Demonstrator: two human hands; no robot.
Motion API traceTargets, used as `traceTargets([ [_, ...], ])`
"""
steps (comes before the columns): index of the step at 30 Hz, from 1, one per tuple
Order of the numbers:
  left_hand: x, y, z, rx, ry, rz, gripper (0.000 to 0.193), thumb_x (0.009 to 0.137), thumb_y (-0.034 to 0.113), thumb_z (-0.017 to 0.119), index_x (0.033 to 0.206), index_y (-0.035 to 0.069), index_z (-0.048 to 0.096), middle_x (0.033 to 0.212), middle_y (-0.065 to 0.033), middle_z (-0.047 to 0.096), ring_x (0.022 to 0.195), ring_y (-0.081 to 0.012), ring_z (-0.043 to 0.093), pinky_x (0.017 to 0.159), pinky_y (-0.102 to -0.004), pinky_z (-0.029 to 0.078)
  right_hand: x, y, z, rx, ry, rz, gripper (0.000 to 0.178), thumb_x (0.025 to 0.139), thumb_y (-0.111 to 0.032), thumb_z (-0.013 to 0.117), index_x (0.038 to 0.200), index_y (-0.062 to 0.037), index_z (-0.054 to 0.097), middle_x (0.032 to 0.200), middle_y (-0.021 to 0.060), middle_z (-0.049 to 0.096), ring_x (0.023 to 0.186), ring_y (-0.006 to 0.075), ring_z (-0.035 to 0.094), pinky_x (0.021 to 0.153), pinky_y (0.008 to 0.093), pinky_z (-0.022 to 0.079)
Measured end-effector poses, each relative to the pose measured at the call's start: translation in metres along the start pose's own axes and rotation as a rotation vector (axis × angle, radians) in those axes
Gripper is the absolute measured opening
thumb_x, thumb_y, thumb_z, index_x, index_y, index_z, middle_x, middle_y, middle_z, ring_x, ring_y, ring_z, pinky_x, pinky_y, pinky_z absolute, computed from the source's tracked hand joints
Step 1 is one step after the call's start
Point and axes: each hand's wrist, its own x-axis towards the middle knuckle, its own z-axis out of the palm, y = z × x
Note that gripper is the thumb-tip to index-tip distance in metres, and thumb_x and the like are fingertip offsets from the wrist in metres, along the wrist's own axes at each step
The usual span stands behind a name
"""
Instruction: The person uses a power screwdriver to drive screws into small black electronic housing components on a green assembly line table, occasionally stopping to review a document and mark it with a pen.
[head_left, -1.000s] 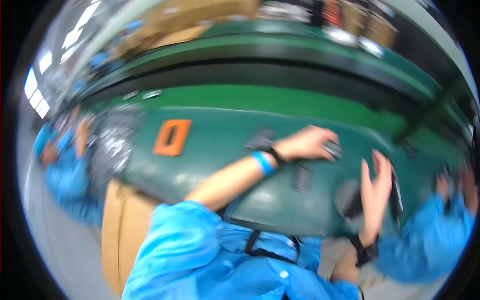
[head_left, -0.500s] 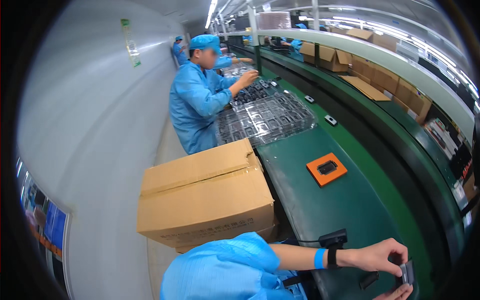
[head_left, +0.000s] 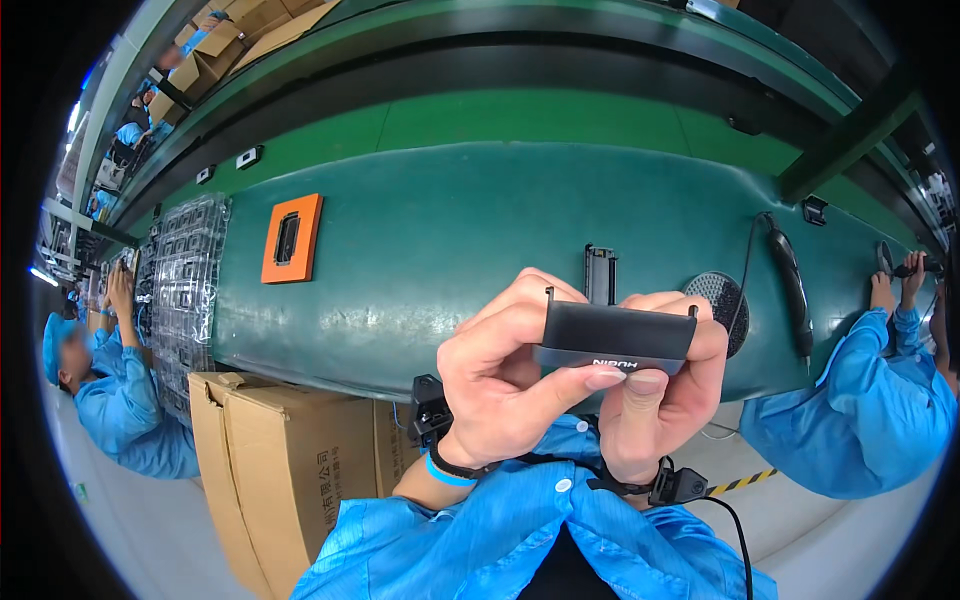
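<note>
black plastic housing (head_left: 618,332), long and rectangular, is held up at the near side of the smooth green worktop (head_left: 420,230), the left hand (head_left: 500,375) pinching its left end, the right hand (head_left: 668,385) its right; beyond lies a narrow black plastic piece (head_left: 600,272), leftward a flat orange block (head_left: 308,238).

Lettering (head_left: 614,363) on black casing (head_left: 615,332) and carton (head_left: 275,460)

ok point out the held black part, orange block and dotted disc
Held black part (head_left: 618,332): head view, middle of dark face
Orange block (head_left: 307,240): head view, right rim
Dotted disc (head_left: 720,299): head view, uncovered surface
</note>
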Motion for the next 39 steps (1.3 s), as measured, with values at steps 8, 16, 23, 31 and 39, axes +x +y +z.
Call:
traceTargets([
  [8, -0.005, 0.006, 0.006, 0.099, 0.005, -0.001, 0.026, 0.069, -0.007, 0.084, 0.092, -0.007, 0.071, 0.090, -0.0142, 0.068, 0.087, -0.0245, 0.063, 0.074, -0.0342, 0.051, -0.005, -0.008, -0.012, 0.011, -0.023, 0.129, 0.027, 0.094, -0.017, 0.071, 0.100, 0.0009, 0.051, 0.098, 0.0137, 0.059, 0.093, 0.0206, 0.059, 0.083, 0.0334, 0.047],
  [16, -0.003, -0.007, -0.006, 0.009, -0.102, 0.032, 0.025, 0.075, -0.007, 0.078, 0.098, -0.007, 0.066, 0.098, -0.0188, 0.071, 0.103, -0.0331, 0.067, 0.088, -0.0430, 0.053, 0.000, -0.007, -0.005, 0.154, 0.027, 0.164, 0.026, 0.093, -0.013, 0.069, 0.104, 0.0036, 0.052, 0.102, 0.0151, 0.059, 0.099, 0.0230, 0.059, 0.088, 0.0346, 0.048],
  [23, -0.005, -0.013, -0.004, 0.040, -0.077, 0.079, 0.023, 0.076, -0.009, 0.075, 0.096, -0.005, 0.064, 0.097, -0.0185, 0.071, 0.100, -0.0322, 0.067, 0.087, -0.0415, 0.052, -0.001, -0.007, -0.007, 0.130, 0.029, 0.199, 0.023, 0.091, -0.012, 0.071, 0.099, 0.0036, 0.056, 0.102, 0.0153, 0.059, 0.098, 0.0215, 0.058, 0.086, 0.0333, 0.048],
  [31, -0.010, -0.016, -0.001, -0.023, 0.004, -0.002, 0.024, 0.078, -0.010, 0.074, 0.100, -0.006, 0.065, 0.104, -0.0208, 0.069, 0.105, -0.0305, 0.064, 0.089, -0.0388, 0.051, -0.001, 0.001, -0.013, 0.114, -0.013, 0.187, 0.022, 0.090, -0.008, 0.072, 0.100, 0.0015, 0.054, 0.102, 0.0147, 0.059, 0.102, 0.0222, 0.059, 0.087, 0.0336, 0.049],
  [39, -0.008, -0.020, -0.001, -0.094, -0.032, 0.031, 0.025, 0.079, -0.009, 0.073, 0.102, -0.005, 0.064, 0.106, -0.0207, 0.069, 0.106, -0.0308, 0.063, 0.092, -0.0407, 0.049, 0.003, 0.005, -0.012, 0.149, -0.034, 0.127, 0.022, 0.093, -0.012, 0.070, 0.103, 0.0011, 0.055, 0.105, 0.0158, 0.059, 0.105, 0.0254, 0.061, 0.091, 0.0375, 0.050],
])
